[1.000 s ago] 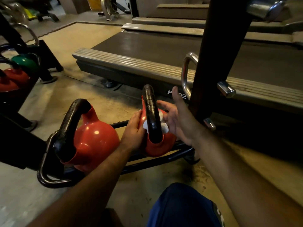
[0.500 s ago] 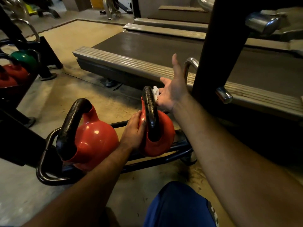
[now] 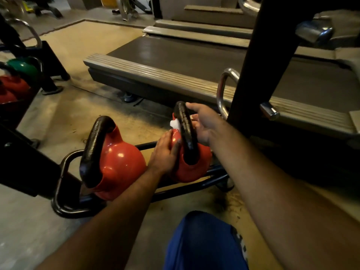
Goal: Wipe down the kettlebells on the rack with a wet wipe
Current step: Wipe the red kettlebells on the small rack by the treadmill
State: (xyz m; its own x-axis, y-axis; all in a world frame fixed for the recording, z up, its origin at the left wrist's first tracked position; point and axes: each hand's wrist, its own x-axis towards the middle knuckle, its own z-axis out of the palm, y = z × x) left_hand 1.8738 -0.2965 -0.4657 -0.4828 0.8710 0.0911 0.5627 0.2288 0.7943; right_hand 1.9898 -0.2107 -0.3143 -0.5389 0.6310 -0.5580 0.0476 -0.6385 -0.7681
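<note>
Wiping the handle of the right-hand kettlebell (image 3: 191, 164) on the floor rack (image 3: 64, 193).
My left hand (image 3: 165, 152) braces its red body, fingers spread; my right hand (image 3: 204, 123) pinches the wipe (image 3: 174, 124) against the handle. The bell could tip off the rails, or the wipe slip.

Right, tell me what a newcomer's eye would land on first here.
Two glossy red kettlebells with black handles on a low black rack at center: the left kettlebell sits untouched, while the right kettlebell is worked by both hands. The left hand steadies its body; the right hand holds a white wipe at the handle. Behind lies a treadmill deck.
</note>
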